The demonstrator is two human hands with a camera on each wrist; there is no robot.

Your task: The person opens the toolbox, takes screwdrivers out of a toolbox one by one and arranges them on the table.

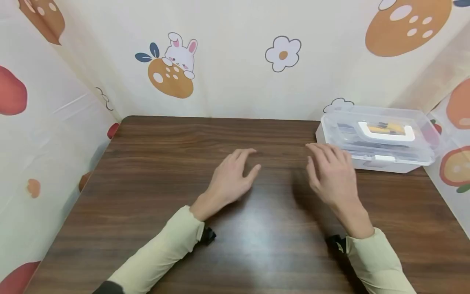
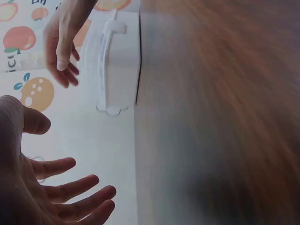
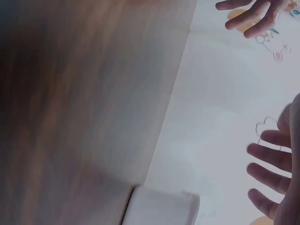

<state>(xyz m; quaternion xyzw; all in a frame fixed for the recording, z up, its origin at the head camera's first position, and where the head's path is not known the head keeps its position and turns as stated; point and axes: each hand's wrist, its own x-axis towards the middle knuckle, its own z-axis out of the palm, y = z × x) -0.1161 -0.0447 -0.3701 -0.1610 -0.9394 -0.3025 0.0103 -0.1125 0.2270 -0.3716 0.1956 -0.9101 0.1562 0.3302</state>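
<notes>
My left hand [image 1: 230, 176] hovers over the middle of the wooden table [image 1: 154, 175], fingers relaxed and spread, holding nothing. To its right, my right hand [image 1: 332, 175] is also over the table with loosely bent fingers and nothing in them. Beyond the right hand, at the back right of the table, stands a clear-lidded plastic case [image 1: 378, 136] with a white handle and a front latch [image 1: 382, 160]. Its lid is down, and yellow and dark items show through it. In the head view the right fingertips overlap the case's left front corner. The left wrist view shows the case's white side [image 2: 123, 61].
A pale curtain [image 1: 227, 81] printed with fruit, flowers and a rabbit hangs behind the table's back edge. More of this printed cloth [image 1: 47, 155] runs along the left side, and another stretch [image 1: 455, 163] closes in the right side by the case.
</notes>
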